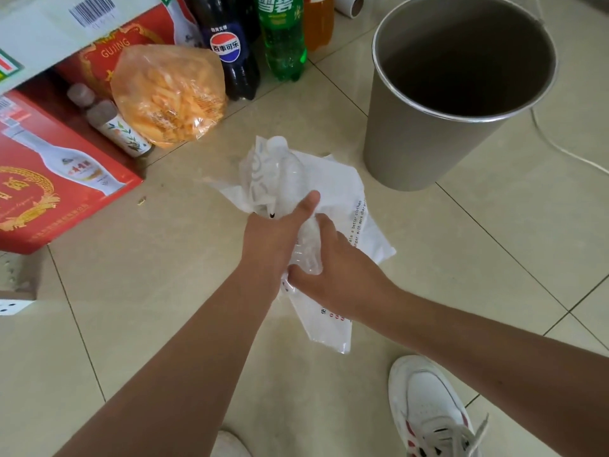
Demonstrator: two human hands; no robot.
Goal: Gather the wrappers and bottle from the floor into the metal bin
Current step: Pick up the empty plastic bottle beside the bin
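A clear empty plastic bottle [283, 179] with a white cap lies among white and clear plastic wrappers [342, 196] in the middle of the tiled floor. My left hand [273, 239] is closed around the bottle and a clear wrapper, thumb pointing up along the bottle. My right hand [333, 265] grips the bundle lower down, with a printed clear wrapper [326, 328] hanging below it. The metal bin [418, 143] stands upright at the upper right, its mouth open; nothing shows inside it.
Red cartons [49, 199] sit at the left, with a bag of orange snacks [168, 97] and small bottles beside them. Large soda bottles [283, 37] stand at the back. A white cable [560, 146] runs right of the bin. My white shoe [428, 410] is at the bottom right.
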